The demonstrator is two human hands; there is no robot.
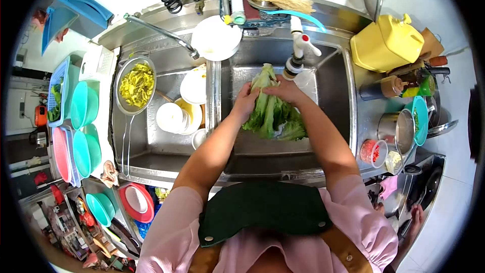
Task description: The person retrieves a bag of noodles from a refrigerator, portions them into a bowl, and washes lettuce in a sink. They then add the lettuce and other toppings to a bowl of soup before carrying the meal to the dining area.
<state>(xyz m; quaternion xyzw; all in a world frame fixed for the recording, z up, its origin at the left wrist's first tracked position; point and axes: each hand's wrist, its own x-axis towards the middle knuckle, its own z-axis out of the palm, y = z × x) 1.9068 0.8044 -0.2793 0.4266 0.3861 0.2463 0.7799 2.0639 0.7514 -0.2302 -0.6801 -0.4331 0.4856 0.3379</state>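
A head of leafy green lettuce is over the right basin of the steel sink, its pale stem end toward the back and its frilly leaves toward me. My left hand grips it from the left side, fingers partly hidden by leaves. Across the upper part lies my right hand, closed on the leaves near the stem. Just behind that hand is the tap, a white fitting with a red-dotted lever, its spout close over the lettuce.
In the left basin sit white bowls and a strainer of chopped yellow-green vegetables. White plates straddle the divider. A yellow jerrycan, a steel pot and a tub of red pieces line the right. Another person's hand shows lower right.
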